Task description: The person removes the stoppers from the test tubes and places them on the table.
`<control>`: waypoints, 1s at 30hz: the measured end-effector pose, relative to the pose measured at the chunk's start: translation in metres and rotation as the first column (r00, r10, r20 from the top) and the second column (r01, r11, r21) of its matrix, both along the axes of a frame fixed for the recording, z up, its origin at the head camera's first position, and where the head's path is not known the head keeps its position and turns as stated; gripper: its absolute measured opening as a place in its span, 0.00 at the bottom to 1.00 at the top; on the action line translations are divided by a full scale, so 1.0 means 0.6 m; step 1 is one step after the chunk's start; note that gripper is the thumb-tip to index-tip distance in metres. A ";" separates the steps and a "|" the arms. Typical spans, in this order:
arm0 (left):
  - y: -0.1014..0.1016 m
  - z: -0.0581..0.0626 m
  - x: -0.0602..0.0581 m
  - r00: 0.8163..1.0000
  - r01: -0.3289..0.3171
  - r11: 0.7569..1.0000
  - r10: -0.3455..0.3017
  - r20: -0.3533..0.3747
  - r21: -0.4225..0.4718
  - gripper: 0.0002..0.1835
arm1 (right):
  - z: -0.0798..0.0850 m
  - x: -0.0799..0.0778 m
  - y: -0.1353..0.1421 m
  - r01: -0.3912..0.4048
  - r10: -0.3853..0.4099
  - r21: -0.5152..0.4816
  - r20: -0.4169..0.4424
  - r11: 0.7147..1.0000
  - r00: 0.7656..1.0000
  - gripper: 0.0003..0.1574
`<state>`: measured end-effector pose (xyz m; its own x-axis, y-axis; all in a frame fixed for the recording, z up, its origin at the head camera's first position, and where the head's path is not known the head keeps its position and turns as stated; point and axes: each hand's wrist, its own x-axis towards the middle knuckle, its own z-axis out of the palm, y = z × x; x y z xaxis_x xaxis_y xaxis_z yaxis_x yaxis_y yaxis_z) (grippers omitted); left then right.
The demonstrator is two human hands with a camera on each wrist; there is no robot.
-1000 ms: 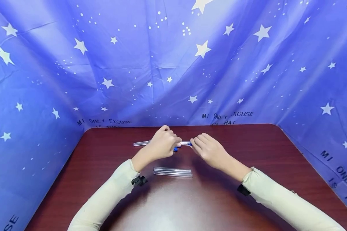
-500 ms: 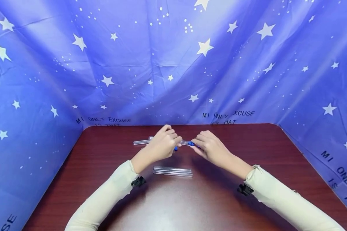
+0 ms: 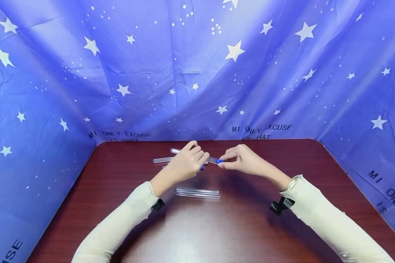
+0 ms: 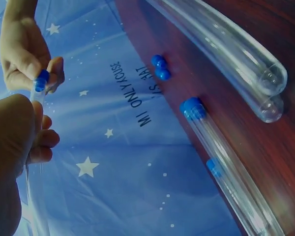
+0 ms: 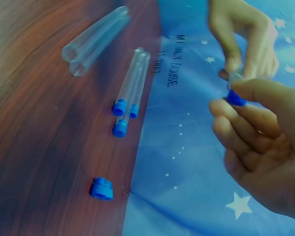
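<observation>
Above the back of the table, my left hand (image 3: 185, 162) grips a clear test tube (image 4: 37, 196) around its body. The tube's mouth points right, toward my right hand (image 3: 245, 159). Thumb and fingertips of that right hand pinch a blue cap (image 5: 236, 98) at the mouth end. In the left wrist view the cap (image 4: 41, 81) sits in line with the tube. Behind and below the left hand lie several blue-capped test tubes (image 5: 137, 73), partly hidden by that hand in the head view.
Uncapped test tubes (image 3: 197, 193) lie side by side on the brown table (image 3: 191, 233), nearer the person. Loose blue caps (image 4: 162, 73) rest on the table toward its back edge. A blue star-printed cloth (image 3: 197, 73) hangs behind and at both sides.
My right hand has turned and its grip has shifted, showing more of the blue cap. The held tube has tilted, and its far end now shows beyond my left hand.
</observation>
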<state>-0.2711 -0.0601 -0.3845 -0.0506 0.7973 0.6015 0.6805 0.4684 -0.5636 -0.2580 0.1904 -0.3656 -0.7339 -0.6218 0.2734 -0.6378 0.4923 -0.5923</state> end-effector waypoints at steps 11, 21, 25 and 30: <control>0.010 -0.004 0.012 0.998 0.025 1.000 -0.025 -0.063 -0.002 0.08 | 0.022 -0.013 0.027 -0.121 0.109 0.002 0.415 0.993 0.903 0.10; 0.014 0.006 0.018 0.998 0.055 0.998 -0.055 0.005 0.024 0.07 | 0.033 -0.019 0.034 -0.065 0.050 0.012 0.515 0.998 0.856 0.15; 0.017 0.007 0.018 0.998 0.053 0.998 -0.054 0.044 0.039 0.05 | 0.032 -0.015 0.028 -0.009 0.001 0.017 0.443 1.000 0.896 0.13; 0.021 0.003 0.018 0.998 0.023 0.999 -0.024 0.059 0.026 0.04 | 0.026 -0.002 0.019 0.056 -0.073 0.066 0.304 0.996 0.950 0.08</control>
<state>-0.2603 -0.0473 -0.3826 -0.0684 0.7834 0.6177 0.7233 0.4654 -0.5102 -0.2594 0.2015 -0.3499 -0.8159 -0.5782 -0.0041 -0.3963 0.5644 -0.7242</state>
